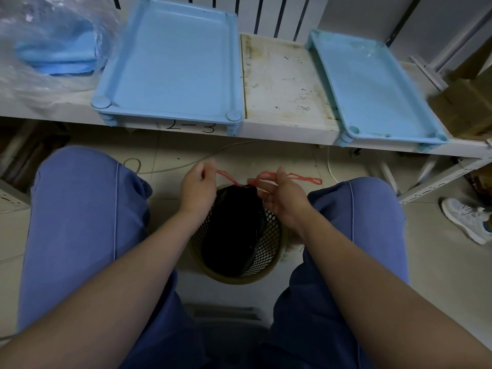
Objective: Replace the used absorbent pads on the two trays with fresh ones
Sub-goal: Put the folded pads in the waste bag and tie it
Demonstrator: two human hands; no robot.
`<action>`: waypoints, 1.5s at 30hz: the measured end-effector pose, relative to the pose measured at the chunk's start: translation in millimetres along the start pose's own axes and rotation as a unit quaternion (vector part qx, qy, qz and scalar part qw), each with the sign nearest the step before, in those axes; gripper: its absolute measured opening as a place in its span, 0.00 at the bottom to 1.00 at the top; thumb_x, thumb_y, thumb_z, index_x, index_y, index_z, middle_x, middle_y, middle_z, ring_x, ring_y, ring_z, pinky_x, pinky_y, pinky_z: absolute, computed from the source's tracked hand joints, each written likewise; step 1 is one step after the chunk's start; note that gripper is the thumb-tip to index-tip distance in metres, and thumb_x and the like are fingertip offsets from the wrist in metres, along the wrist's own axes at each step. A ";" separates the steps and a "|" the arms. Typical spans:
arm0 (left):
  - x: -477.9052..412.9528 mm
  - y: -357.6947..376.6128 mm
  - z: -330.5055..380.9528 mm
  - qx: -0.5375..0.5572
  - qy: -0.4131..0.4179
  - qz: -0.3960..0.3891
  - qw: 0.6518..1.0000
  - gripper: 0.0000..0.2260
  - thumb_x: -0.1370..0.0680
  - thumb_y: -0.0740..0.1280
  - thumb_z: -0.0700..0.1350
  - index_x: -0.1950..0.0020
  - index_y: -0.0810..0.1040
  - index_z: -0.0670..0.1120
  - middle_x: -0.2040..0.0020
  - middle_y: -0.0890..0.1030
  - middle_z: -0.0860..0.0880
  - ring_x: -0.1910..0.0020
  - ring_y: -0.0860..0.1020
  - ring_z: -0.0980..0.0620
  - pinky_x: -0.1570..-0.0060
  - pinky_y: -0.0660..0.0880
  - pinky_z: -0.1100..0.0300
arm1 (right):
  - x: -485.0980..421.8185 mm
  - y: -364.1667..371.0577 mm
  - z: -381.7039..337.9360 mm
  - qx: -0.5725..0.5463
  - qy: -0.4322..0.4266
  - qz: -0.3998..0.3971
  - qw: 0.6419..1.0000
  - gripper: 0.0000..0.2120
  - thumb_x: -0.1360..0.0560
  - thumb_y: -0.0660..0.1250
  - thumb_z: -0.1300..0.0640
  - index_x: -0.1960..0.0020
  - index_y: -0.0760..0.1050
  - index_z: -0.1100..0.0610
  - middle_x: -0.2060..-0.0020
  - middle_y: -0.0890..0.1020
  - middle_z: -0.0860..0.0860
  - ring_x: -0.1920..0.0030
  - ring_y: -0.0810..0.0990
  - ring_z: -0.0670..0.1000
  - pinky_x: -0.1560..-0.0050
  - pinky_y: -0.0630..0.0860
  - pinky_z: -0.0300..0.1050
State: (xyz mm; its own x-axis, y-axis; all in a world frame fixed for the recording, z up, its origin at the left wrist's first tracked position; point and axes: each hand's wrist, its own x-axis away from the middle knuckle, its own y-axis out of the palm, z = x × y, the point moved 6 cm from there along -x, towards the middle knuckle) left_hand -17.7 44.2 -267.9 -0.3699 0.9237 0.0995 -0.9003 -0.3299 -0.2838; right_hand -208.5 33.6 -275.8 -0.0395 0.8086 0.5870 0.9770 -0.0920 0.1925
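Note:
Two light blue trays rest on a white shelf, the left tray [170, 62] bare inside and the right tray [372, 86] bare with faint smears. A clear plastic bag with folded blue pads [57, 53] lies at the far left of the shelf. Below, between my knees, a black rubbish bag [237, 222] sits in a mesh bin [269, 251] on the floor. Its red drawstring [298, 178] is pulled out to both sides above the bag's gathered mouth. My left hand [198, 186] pinches the left end of the string. My right hand [282, 195] holds the right loops.
The stained white shelf surface [285, 83] lies between the trays. Cardboard boxes [466, 107] stand at the right end. Another person's white shoe [468, 219] rests on the tiled floor at right. White cables [165, 169] run across the floor under the shelf.

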 end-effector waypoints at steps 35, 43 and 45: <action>8.9 29.1 -7.4 -0.353 0.103 -0.163 0.916 0.15 0.19 0.57 0.56 0.60 0.77 0.54 0.63 0.79 0.55 0.56 0.78 0.49 0.49 0.71 0.52 | 1.8 8.6 3.1 0.147 -0.087 -0.053 0.984 0.08 0.26 0.66 0.71 0.52 0.80 0.61 0.57 0.83 0.52 0.56 0.82 0.49 0.56 0.81 0.35; 3.8 21.2 -12.0 -0.407 0.091 -0.083 0.905 0.15 0.19 0.56 0.54 0.51 0.80 0.50 0.50 0.81 0.48 0.47 0.76 0.44 0.47 0.70 0.51 | 7.4 11.7 -5.0 0.384 -0.190 -0.012 0.904 0.07 0.28 0.68 0.67 0.61 0.79 0.57 0.59 0.83 0.54 0.57 0.83 0.52 0.49 0.81 0.48; 2.8 23.3 -9.4 -0.313 0.100 -0.083 0.941 0.09 0.20 0.59 0.49 0.47 0.79 0.51 0.46 0.79 0.49 0.43 0.74 0.46 0.42 0.70 0.51 | 9.6 17.6 -9.0 0.505 -0.253 -0.013 0.825 0.08 0.28 0.66 0.63 0.64 0.76 0.54 0.61 0.82 0.54 0.60 0.81 0.53 0.51 0.79 0.51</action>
State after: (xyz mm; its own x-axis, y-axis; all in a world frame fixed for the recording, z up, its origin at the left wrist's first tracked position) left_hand -37.6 41.0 -283.1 -0.1286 0.9913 0.0280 -0.6067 -0.0563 -0.7930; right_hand -193.6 34.5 -259.6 -0.2205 0.9651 0.1410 0.6645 0.2545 -0.7026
